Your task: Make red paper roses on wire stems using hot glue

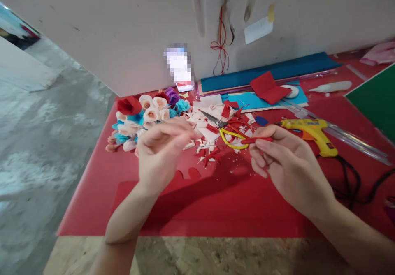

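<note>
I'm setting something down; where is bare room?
Free: the front-left corner of the red tabletop, between its edge, the left forearm and peach and blue paper flowers behind. Crowded: the middle, with white and red paper scraps and yellow-handled metal scissors; the right, a yellow glue gun.

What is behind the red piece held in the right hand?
Behind the free end of the red piece, yellow-handled scissors show, with paper scraps beyond. What the red piece and right hand cover cannot be seen.
</note>
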The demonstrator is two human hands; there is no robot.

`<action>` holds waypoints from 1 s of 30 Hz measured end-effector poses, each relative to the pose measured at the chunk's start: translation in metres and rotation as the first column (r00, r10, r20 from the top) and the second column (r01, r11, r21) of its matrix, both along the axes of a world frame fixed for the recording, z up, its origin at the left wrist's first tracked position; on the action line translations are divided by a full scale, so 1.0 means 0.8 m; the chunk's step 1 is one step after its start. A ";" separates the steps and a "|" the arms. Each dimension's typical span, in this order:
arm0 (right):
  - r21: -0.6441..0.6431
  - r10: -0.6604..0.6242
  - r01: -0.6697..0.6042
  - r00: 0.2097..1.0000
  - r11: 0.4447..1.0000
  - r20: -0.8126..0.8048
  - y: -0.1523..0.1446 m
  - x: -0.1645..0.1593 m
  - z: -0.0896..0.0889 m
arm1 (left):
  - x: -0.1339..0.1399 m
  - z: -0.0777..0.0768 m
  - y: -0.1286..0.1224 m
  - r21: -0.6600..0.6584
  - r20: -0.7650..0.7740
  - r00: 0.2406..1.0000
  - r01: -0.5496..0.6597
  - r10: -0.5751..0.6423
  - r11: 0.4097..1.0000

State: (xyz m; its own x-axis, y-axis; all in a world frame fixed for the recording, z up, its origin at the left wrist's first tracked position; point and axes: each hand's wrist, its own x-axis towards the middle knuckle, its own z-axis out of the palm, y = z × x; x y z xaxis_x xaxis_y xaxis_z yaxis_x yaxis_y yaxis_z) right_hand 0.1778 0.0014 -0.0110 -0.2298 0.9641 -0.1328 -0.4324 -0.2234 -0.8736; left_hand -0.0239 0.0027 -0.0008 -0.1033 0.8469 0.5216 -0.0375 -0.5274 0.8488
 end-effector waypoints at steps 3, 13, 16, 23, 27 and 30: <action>0.041 -0.030 0.030 1.000 0.999 0.007 0.009 0.007 0.004 | -0.019 0.015 0.008 -0.117 0.175 0.984 0.004 0.016 0.993; 0.179 0.182 -0.236 0.944 0.955 0.275 0.018 0.031 0.006 | -0.014 -0.047 0.054 -0.393 -0.298 0.922 0.119 -0.249 0.912; 0.179 0.183 -0.245 0.935 0.953 0.305 0.018 0.031 0.007 | -0.005 -0.058 0.055 -0.428 -0.362 0.887 0.114 -0.286 0.897; 0.163 0.224 -0.288 0.918 0.944 0.328 0.019 0.025 0.009 | 0.001 -0.054 0.055 -0.357 -0.403 0.882 0.093 -0.243 0.929; 0.149 0.216 -0.282 0.911 0.948 0.351 0.018 0.020 0.010 | 0.004 -0.047 0.046 -0.383 -0.380 0.858 0.194 -0.346 0.903; 0.139 0.222 -0.289 0.904 0.947 0.365 0.017 0.018 0.009 | 0.009 -0.041 0.034 -0.359 -0.312 0.865 0.275 -0.392 0.892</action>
